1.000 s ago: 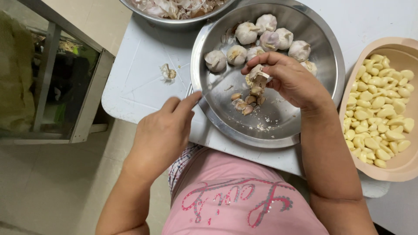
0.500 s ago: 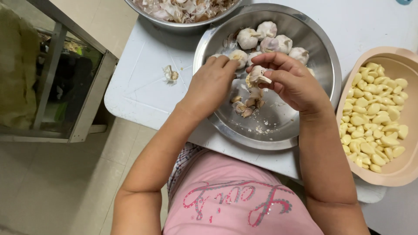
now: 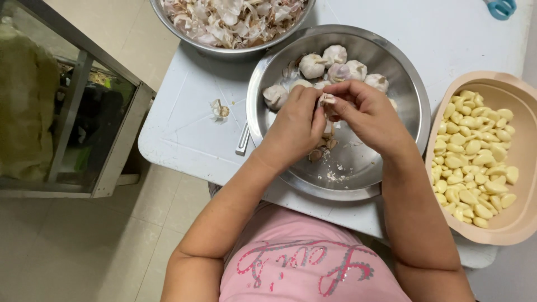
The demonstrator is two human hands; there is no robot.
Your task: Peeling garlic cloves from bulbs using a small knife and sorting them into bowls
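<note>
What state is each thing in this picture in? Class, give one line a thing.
Left hand: gripping the garlic piece.
Right hand: gripping the same garlic piece.
Steel bowl: holds whole garlic bulbs and scraps.
Beige tub: partly filled with peeled cloves.
Upper bowl: heaped with papery skins.

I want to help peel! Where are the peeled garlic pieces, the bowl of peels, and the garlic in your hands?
Peeled garlic cloves (image 3: 475, 168), head view, middle of the pile.
Bowl of garlic skins (image 3: 235, 17), head view, on the heap of skins.
Garlic piece (image 3: 326, 100), head view, the bit showing between the fingertips.
</note>
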